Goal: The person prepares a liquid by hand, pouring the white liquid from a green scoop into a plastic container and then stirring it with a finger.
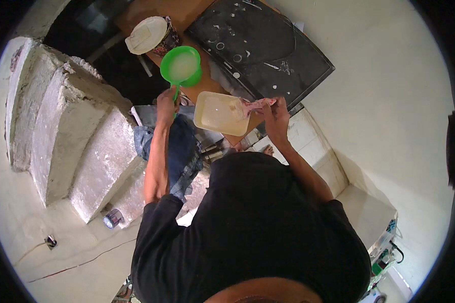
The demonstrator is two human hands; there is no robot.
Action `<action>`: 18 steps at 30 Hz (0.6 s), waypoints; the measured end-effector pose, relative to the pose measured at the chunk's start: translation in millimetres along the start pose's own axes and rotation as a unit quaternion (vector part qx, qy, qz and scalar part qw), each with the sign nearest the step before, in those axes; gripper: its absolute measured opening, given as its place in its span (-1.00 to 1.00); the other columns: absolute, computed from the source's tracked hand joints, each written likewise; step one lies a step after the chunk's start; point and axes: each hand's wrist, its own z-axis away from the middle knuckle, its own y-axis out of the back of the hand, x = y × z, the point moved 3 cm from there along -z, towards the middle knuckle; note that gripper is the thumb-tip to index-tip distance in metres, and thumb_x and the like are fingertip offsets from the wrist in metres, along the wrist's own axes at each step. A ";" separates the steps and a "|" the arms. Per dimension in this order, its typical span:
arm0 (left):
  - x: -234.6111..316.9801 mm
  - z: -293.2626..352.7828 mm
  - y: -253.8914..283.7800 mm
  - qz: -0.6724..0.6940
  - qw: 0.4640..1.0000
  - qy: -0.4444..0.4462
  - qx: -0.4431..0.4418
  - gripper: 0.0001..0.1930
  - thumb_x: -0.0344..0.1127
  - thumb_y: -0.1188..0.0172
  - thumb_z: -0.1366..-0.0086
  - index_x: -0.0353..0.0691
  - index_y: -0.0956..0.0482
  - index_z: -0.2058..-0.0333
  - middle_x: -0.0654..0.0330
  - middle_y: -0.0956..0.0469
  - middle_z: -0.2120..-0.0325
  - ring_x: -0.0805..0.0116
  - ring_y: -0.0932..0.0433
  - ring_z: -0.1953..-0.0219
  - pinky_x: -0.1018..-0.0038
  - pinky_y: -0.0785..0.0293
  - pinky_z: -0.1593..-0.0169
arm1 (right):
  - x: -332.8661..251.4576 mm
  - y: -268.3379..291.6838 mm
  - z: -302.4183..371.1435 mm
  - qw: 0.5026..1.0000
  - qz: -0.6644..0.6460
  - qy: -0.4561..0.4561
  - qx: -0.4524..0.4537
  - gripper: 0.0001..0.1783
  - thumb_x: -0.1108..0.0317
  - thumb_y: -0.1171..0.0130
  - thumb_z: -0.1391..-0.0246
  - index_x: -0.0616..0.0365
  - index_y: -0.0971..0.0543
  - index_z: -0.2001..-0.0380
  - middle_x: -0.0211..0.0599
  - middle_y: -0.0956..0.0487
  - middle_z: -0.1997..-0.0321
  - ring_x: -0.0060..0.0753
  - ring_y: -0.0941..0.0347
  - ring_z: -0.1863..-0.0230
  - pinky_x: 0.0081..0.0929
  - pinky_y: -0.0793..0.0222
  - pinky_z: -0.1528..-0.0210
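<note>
My left hand is closed round the handle of a green plastic dipper, which holds a whitish liquid. To its right is a cream rectangular tub with a pale wet-looking layer inside. My right hand is at the tub's right rim, its fingers pinching the end of a pinkish, crumpled strip. The strip's other end hangs into the tub. I cannot make out whether it is cloth or something else.
Beyond the dipper stands a bucket with a whitish lid. A black panel spotted with white lies at the far right on a brown surface. Rough concrete steps rise on the left, with a small can beside them.
</note>
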 end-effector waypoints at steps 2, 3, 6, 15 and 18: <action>-15.5 -14.1 -2.3 0.008 1.000 0.008 0.013 -0.64 -0.09 -0.01 -0.35 -0.20 -0.44 0.54 0.34 -0.29 0.77 0.57 -0.18 0.78 0.54 -0.04 0.67 | 2.1 0.1 0.2 0.999 0.048 -0.006 -0.007 -0.81 0.40 -0.16 -0.15 0.24 -0.38 0.28 -0.32 -0.58 0.42 -0.71 -0.45 0.41 -0.61 -0.41 0.39; -20.2 -19.3 -5.7 0.016 0.999 0.014 0.024 -0.65 -0.09 -0.02 -0.34 -0.21 -0.45 0.52 0.33 -0.31 0.76 0.56 -0.19 0.78 0.54 -0.05 0.67 | 3.0 1.3 1.0 0.995 0.095 -0.009 -0.014 -0.80 0.40 -0.17 -0.14 0.24 -0.38 0.27 -0.31 -0.58 0.42 -0.72 -0.45 0.40 -0.61 -0.42 0.37; -33.7 -32.5 -11.5 0.031 0.998 0.044 0.037 -0.67 -0.10 -0.03 -0.34 -0.23 -0.47 0.47 0.33 -0.32 0.74 0.55 -0.20 0.78 0.55 -0.07 0.67 | -6.4 -1.4 1.4 0.986 0.160 0.015 -0.044 -0.77 0.39 -0.17 -0.12 0.23 -0.37 0.23 -0.24 -0.60 0.39 -0.58 -0.54 0.36 -0.53 -0.45 0.34; -43.5 -53.1 -25.8 0.070 0.997 0.022 0.025 -0.68 -0.11 0.02 -0.37 -0.30 -0.47 0.30 0.28 -0.41 0.62 0.52 -0.33 0.68 0.55 -0.26 0.59 | -14.5 -22.9 -4.7 0.959 0.244 0.051 -0.134 -0.71 0.33 -0.14 -0.09 0.15 -0.34 0.16 0.01 -0.59 0.37 0.05 -0.59 0.26 -0.27 -0.49 0.28; -43.9 -52.2 -27.2 0.030 0.998 0.047 -0.003 -0.70 -0.13 0.01 -0.37 -0.30 -0.46 0.26 0.27 -0.43 0.60 0.50 -0.38 0.64 0.56 -0.29 0.57 | -13.4 -33.1 -9.6 0.956 0.231 0.082 -0.161 -0.73 0.33 -0.11 -0.09 0.11 -0.35 0.16 0.01 -0.58 0.37 0.14 -0.56 0.28 -0.21 -0.50 0.31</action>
